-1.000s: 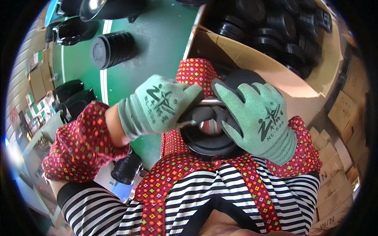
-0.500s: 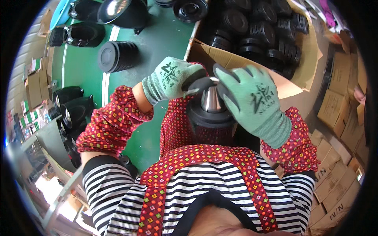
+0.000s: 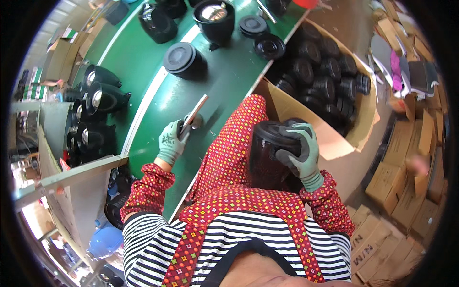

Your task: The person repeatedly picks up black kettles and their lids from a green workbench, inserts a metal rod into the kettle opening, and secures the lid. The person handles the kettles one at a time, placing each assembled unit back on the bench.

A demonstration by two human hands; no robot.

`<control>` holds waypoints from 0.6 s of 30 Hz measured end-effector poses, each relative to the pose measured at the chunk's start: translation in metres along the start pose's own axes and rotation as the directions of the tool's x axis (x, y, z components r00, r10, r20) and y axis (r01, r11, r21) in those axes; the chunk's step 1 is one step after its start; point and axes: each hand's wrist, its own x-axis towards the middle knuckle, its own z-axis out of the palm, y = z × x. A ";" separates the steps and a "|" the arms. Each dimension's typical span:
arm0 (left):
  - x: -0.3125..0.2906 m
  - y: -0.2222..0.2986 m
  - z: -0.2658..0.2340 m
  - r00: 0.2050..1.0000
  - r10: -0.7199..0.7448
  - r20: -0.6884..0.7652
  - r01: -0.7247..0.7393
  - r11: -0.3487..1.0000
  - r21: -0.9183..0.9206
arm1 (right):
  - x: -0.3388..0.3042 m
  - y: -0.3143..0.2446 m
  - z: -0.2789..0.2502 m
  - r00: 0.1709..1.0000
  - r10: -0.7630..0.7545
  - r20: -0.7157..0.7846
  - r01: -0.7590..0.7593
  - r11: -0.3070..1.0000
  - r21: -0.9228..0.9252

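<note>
My left hand (image 3: 172, 142), in a green knit glove with dark fingertips, is out over the green table. It is closed on a metal tool (image 3: 195, 115) with a long straight bar and a rounded shiny part beside it; its lower end is hidden by the fingers. My right hand (image 3: 302, 152), gloved alike, curls round the edge of a black round lid (image 3: 273, 130). Under that lid a dark cylinder (image 3: 265, 160) stands upright against my lap, on the red patterned apron (image 3: 229, 143).
A stack of black lids (image 3: 184, 60) stands on the green table (image 3: 143, 71), with black glossy housings (image 3: 215, 19) and flat black discs (image 3: 268, 46) beyond. At the right, an open carton (image 3: 330, 138) holds several black ribbed parts. More cartons (image 3: 392, 186) stand behind it.
My left hand has moved left and down, away from the dark cylinder, carrying the metal tool. The cone no longer stands on the cylinder. My right hand has lowered onto the black lid.
</note>
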 end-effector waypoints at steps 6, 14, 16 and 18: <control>-0.003 0.087 -0.064 0.950 0.306 0.063 -0.227 0.815 -0.534 | 0.056 -0.007 -0.016 0.881 0.350 -0.317 -0.217 0.897 0.386; -0.025 0.088 -0.130 0.994 -0.005 0.105 0.100 0.360 -0.927 | 0.118 -0.033 0.093 0.901 0.350 0.258 -0.398 0.427 0.812; 0.006 0.052 -0.136 0.985 -0.166 -0.038 0.036 0.418 -0.908 | 0.121 -0.036 0.115 0.841 0.515 0.165 -0.437 0.465 0.770; 0.051 0.029 -0.156 0.953 -0.254 -0.165 0.022 0.600 -0.799 | 0.110 -0.012 0.133 0.926 0.363 0.107 -0.362 0.768 0.529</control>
